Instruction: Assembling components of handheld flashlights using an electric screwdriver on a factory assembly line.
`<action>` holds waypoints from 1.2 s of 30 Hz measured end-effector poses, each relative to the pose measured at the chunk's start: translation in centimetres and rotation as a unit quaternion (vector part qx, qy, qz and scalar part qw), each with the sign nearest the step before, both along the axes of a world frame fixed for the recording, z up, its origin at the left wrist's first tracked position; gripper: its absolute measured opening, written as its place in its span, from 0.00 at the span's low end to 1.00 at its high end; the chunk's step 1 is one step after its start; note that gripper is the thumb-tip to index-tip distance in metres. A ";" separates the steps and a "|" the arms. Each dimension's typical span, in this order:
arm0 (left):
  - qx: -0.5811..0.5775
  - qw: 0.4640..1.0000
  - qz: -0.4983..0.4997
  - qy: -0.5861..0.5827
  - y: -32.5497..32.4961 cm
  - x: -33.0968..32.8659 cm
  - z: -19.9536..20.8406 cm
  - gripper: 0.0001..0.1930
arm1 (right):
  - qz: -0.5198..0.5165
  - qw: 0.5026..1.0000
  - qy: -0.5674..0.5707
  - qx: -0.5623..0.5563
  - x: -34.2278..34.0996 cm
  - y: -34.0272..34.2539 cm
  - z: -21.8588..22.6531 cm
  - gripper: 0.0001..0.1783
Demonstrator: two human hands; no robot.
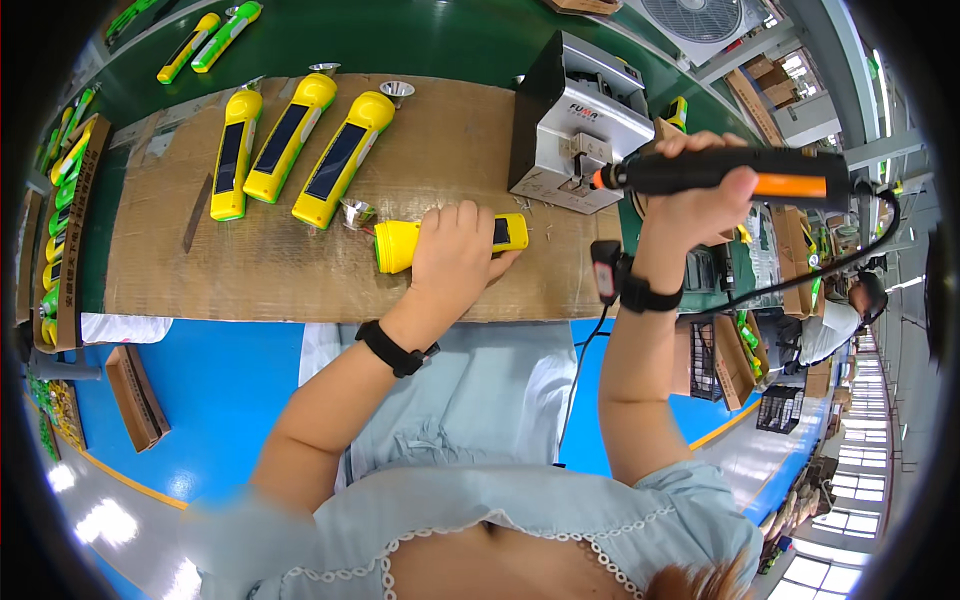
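Observation:
My left hand (pixel 455 250) is wrapped over a yellow flashlight (pixel 400 246) that lies on the cardboard sheet; its dark panel shows partly beside my fingers. A silver reflector cup (pixel 357 213) rests by its head end, with thin wires near it. In my right hand (pixel 695 205) is a black and orange electric screwdriver (pixel 740 173), held level with its tip at the front of a metal screw feeder box (pixel 580 130). Whether the tip touches a screw there is too small to tell. Several loose screws (pixel 537 203) lie beside the box.
Three yellow flashlights (pixel 290 140) with dark panels lie at the left on the cardboard (pixel 150 250). Two more (pixel 205 42) are farther back on the green table. A carton of flashlights (pixel 80 220) stands at the left edge. A black cable (pixel 800 275) hangs from the screwdriver.

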State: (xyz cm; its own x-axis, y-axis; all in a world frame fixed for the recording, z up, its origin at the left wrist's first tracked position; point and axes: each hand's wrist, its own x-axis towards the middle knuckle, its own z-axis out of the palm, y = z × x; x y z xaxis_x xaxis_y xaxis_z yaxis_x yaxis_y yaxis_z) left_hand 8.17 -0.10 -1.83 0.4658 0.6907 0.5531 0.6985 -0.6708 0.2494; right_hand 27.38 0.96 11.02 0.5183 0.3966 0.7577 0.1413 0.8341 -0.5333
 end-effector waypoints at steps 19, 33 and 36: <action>-0.013 0.998 -0.062 -0.001 -1.3 -1.3 -0.2 0.28 | 0.166 0.973 0.029 -0.155 -1.6 -1.6 -0.8 0.30; 0.002 0.998 -0.058 -0.011 -1.2 -1.4 -0.2 0.27 | 0.108 0.969 -0.024 -0.222 -4.1 -3.2 -2.5 0.37; 0.002 0.998 -0.058 -0.013 -1.3 -1.4 -0.3 0.27 | 0.144 0.976 0.006 -0.165 -4.3 -2.8 -3.3 0.33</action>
State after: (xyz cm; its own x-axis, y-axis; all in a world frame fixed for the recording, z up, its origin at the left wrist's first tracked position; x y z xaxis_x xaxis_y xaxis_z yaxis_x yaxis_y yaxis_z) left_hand 6.75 -1.40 -2.09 0.5289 0.6302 0.5685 0.6091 -0.7483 0.2629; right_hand 23.09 -1.86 7.67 0.3564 0.7489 0.5587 -0.0812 0.6205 -0.7800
